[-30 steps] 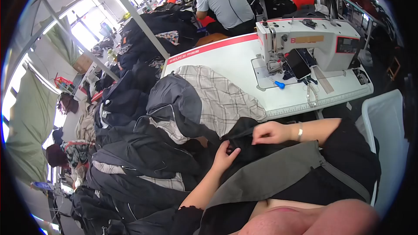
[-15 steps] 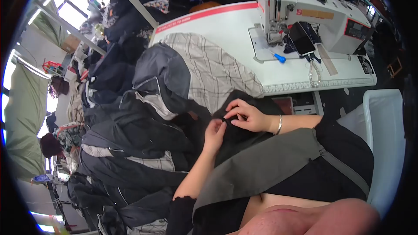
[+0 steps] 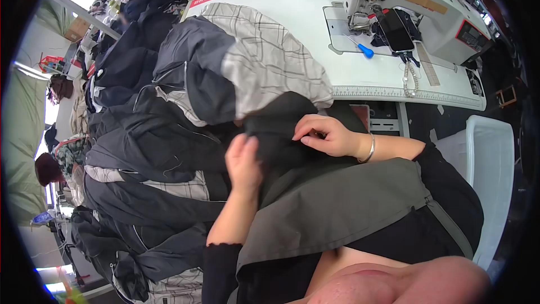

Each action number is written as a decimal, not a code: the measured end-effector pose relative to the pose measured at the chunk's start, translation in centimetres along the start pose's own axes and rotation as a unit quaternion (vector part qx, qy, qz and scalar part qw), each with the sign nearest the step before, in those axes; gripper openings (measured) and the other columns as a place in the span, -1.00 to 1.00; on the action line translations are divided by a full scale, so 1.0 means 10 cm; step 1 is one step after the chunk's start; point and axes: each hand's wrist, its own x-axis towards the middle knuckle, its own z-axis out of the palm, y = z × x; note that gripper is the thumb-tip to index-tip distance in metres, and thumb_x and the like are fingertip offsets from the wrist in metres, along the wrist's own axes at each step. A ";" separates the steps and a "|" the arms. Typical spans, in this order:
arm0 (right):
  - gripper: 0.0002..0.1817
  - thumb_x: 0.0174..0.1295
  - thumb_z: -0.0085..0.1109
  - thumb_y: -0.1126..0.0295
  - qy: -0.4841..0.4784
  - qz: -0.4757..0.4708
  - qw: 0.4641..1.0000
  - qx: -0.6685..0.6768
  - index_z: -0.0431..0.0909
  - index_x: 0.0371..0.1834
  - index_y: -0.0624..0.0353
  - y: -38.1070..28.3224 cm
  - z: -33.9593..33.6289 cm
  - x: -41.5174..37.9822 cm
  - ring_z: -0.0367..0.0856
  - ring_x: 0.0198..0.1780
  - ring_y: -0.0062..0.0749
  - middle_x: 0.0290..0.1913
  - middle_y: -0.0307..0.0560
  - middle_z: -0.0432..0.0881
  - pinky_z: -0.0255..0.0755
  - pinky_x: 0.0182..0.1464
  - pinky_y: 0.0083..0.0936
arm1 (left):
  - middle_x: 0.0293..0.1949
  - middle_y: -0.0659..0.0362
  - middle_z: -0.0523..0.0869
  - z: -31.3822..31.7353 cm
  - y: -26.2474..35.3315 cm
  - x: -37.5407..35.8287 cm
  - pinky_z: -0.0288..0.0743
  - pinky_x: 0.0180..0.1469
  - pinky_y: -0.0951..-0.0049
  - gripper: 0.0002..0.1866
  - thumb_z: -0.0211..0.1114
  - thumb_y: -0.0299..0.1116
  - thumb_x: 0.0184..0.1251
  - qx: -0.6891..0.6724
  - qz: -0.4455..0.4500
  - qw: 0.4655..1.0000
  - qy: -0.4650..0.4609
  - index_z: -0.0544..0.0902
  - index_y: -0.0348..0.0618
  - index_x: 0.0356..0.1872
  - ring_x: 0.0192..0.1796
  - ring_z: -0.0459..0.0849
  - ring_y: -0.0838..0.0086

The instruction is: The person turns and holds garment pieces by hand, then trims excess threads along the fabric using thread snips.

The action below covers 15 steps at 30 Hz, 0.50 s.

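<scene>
Black cloth lies across my lap, joined to or touching a grey and plaid-lined garment spread on the table edge. My left hand is at the left side of the black cloth, its fingers blurred by motion, so its hold is unclear. On the right, my right hand, with a bracelet at the wrist, has curled fingers pinched at the black cloth. A small gap of cloth lies between the two hands.
Behind stands a white sewing machine on a white table, with a phone, a blue-handled tool and a ruler. Dark garments pile up at left. A pale plastic bin is at right.
My left hand has moved left and away from my right hand; they were close together before. The view has shifted, and more black cloth shows between the hands.
</scene>
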 end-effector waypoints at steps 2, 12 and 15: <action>-0.87 0.20 0.10 0.55 -0.014 0.022 0.999 0.033 0.59 -0.21 0.20 -0.10 -0.04 0.01 0.37 -0.37 -0.63 -0.18 -0.21 0.53 0.27 -0.35 -0.69 | -0.24 0.12 0.65 -0.13 0.36 -0.01 0.51 -0.11 0.49 -0.84 0.06 -0.48 0.28 -0.051 0.052 0.996 -0.044 0.52 -0.31 -0.20 -0.21 0.63 0.47; -0.86 0.19 0.10 0.60 -0.056 -0.052 0.997 0.021 0.61 -0.23 0.21 -0.25 0.12 0.27 0.50 -0.20 -0.49 -0.16 -0.11 0.53 0.35 -0.23 -0.65 | -0.36 0.38 0.57 0.03 0.35 -0.09 0.26 -0.42 0.76 -0.84 0.09 -0.42 0.39 0.079 -0.052 0.992 -0.089 0.56 -0.23 -0.13 -0.46 0.39 0.78; -0.86 0.17 0.11 0.60 -0.046 -0.116 0.991 -0.037 0.61 -0.25 0.19 -0.19 0.10 0.37 0.53 -0.13 -0.32 -0.18 -0.07 0.54 0.40 -0.07 -0.48 | -0.36 0.36 0.58 0.08 0.34 -0.12 0.29 -0.39 0.75 -0.89 0.11 -0.42 0.38 0.076 -0.064 0.992 -0.075 0.54 -0.21 -0.19 -0.44 0.43 0.77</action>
